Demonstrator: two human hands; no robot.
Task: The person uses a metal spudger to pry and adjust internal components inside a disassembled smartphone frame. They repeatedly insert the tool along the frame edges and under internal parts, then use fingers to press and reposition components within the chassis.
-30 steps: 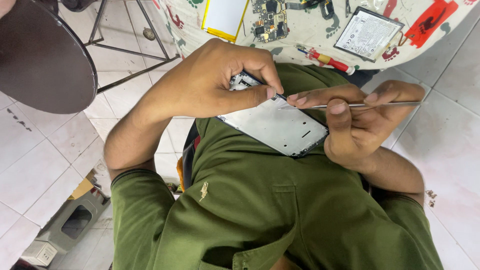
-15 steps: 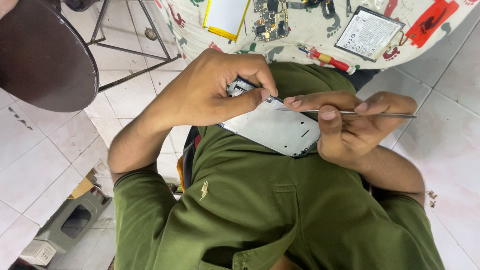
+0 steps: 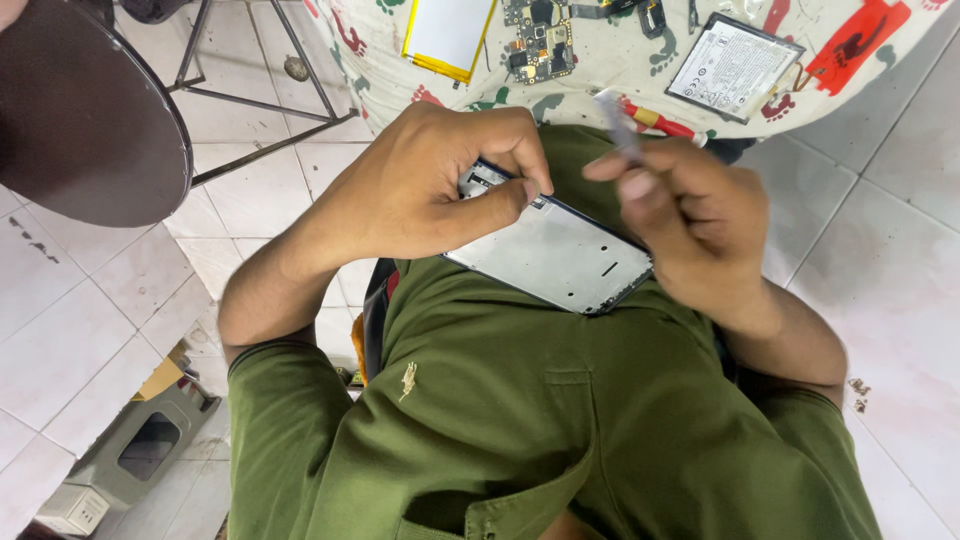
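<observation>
— At the centre?
— A phone frame [image 3: 550, 255], silver-grey inner plate facing up, dark rim, lying slanted across the lap on a green shirt [image 3: 520, 420].

— And the left hand [image 3: 420, 195]?
— Closed over the frame's upper left corner, thumb pressed along the edge, fingers curled around the top. Grips it firmly.

— The right hand [image 3: 690, 225]?
— Blurred, raised just above the frame's right end. Fingers pinched together on a thin metal tool [image 3: 618, 125] that points up and away. Too smeared to tell the tool's tip or whether it touches the frame.

— Just beyond the hands?
— A table under a pale patterned cloth [image 3: 600, 85] with red and green prints. Near its front edge, right behind the tool, a red-handled screwdriver [image 3: 660, 122]. Farther back, a flat panel with a yellow edge [image 3: 447, 35], a small circuit board [image 3: 540, 45] beside it, and a flat grey battery [image 3: 733, 68] to the right.

— Farther out?
— At upper left, a dark round stool seat [image 3: 80, 110] on thin metal legs. Below it, a white tiled floor [image 3: 80, 330], and at lower left a grey boxy device [image 3: 140, 455] resting on the tiles.
</observation>
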